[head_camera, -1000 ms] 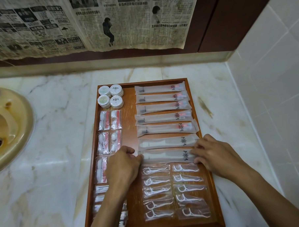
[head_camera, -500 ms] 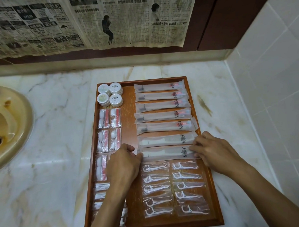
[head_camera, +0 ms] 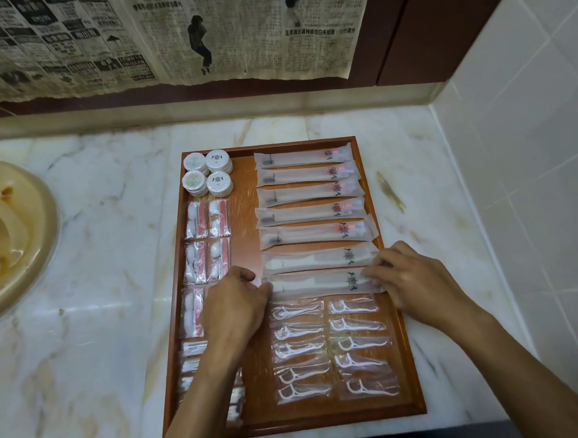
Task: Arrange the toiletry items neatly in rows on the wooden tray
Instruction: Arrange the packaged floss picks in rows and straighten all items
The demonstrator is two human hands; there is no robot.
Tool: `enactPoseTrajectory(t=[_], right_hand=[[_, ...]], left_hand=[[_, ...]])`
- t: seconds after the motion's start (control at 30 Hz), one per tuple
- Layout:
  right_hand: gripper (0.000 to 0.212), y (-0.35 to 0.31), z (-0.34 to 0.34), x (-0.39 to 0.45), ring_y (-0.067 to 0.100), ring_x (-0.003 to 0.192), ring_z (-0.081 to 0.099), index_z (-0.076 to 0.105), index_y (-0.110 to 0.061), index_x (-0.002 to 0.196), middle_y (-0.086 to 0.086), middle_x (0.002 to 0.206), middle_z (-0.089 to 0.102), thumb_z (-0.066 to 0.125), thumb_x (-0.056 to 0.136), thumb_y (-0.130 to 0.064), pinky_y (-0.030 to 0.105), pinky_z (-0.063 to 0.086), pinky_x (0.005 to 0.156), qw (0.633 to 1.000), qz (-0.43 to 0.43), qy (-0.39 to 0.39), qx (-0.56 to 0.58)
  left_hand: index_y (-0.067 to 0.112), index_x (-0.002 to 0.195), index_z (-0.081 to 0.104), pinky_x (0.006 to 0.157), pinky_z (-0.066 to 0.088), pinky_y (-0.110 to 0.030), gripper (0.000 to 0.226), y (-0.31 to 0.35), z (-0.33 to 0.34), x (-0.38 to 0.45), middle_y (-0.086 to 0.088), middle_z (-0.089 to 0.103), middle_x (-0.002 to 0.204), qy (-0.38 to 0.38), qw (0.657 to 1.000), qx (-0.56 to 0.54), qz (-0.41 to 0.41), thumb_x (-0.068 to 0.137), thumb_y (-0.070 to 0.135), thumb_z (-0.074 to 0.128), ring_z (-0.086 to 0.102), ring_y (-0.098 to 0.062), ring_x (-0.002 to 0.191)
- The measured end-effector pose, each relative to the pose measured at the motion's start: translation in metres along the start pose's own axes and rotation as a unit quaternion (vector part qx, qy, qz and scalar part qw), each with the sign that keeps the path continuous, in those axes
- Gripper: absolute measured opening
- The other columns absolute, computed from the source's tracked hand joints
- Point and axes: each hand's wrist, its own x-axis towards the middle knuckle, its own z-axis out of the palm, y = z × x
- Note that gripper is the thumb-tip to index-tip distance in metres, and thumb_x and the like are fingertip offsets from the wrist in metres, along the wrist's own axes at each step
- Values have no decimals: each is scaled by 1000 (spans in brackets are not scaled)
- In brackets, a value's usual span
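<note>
My left hand [head_camera: 233,305] and right hand [head_camera: 413,279] pinch opposite ends of the nearest comb packet [head_camera: 317,283] on the wooden tray [head_camera: 256,415].

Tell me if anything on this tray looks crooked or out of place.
Mostly tidy. On the wooden tray, the third long sachet from the top and the fifth one sit slightly tilted against their neighbours. The left hand and right hand hold the ends of the bottom sachet.
</note>
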Motion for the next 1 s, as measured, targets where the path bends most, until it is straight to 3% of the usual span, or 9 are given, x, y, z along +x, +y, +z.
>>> enactPoseTrajectory(t=[0.17, 0.37, 0.6, 0.73, 0.83, 1.0], right_hand=[[26, -20, -1, -25, 18, 81, 56, 75, -16, 93, -2, 86, 65, 82, 69, -10, 29, 48, 44, 994, 72, 78, 15], [22, -45, 8, -49, 19, 79, 57, 74, -16, 95, -2, 87, 64, 78, 74, -12, 31, 51, 47, 992, 110, 63, 22], [21, -70, 20, -57, 17, 83, 54, 72, -18, 88, -2, 90, 62, 77, 70, -7, 28, 48, 46, 993, 104, 47, 22], [21, -84, 25, -70, 13, 81, 52, 72, -20, 85, -4, 86, 60, 82, 67, -13, 26, 47, 44, 992, 101, 36, 59], [13, -93, 28, -81, 9, 83, 51, 73, -22, 88, -7, 85, 60, 76, 77, -16, 26, 49, 47, 989, 118, 45, 83], [14, -103, 30, -88, 10, 84, 52, 73, -22, 92, -7, 88, 61, 75, 79, -17, 27, 52, 50, 983, 145, 61, 95]], left_hand=[[27, 107, 62, 66, 41, -28, 32, 3, -5, -3, 7, 69, 93, 31, 998, 39, 27, 88, 52, 60, 63, -22, 92], [18, 92, 66, 62, 51, -34, 23, 1, -4, -6, -2, 68, 87, 101, 977, 105, 153, 92, 38, 54, 62, -25, 76], [13, 95, 65, 60, 51, -35, 21, -2, 3, -4, -6, 66, 89, 96, 965, 98, 222, 95, 29, 51, 58, -25, 75], [10, 96, 65, 55, 39, -30, 22, -3, 5, -4, -9, 64, 86, 111, 962, 95, 231, 96, 25, 49, 53, -24, 71], [7, 91, 63, 51, 27, -28, 22, -7, 8, -4, -12, 63, 79, 121, 959, 106, 234, 98, 20, 46, 44, -22, 63], [5, 88, 62, 46, 20, -27, 22, -10, 8, -2, -12, 60, 71, 122, 953, 106, 255, 96, 12, 44, 42, -22, 58]])
